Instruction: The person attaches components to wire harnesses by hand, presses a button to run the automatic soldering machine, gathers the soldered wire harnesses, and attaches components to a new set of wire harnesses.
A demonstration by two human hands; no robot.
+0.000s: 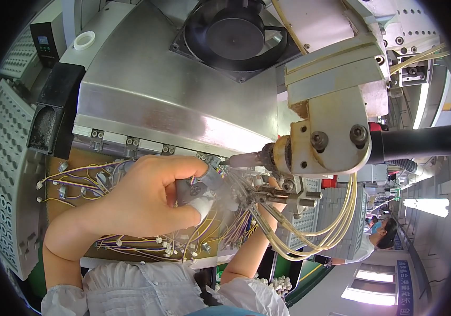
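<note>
My left hand is closed around a small round silver motor, pinched between thumb and fingers. A white covering wraps the thumb tip. The motor is held just left of a machine head with a pointed nozzle, thin metal tubes and pale cables. A whitish haze hangs beside the motor. My right forearm reaches up behind the tubes; most of my right hand is hidden there. Several wired motors with white connectors lie around my left hand on a brown board.
A metal machine housing with a row of small clamps along its lower edge stands ahead. A black fan sits on top. At left are a black bracket and perforated panel. Another person is at the right.
</note>
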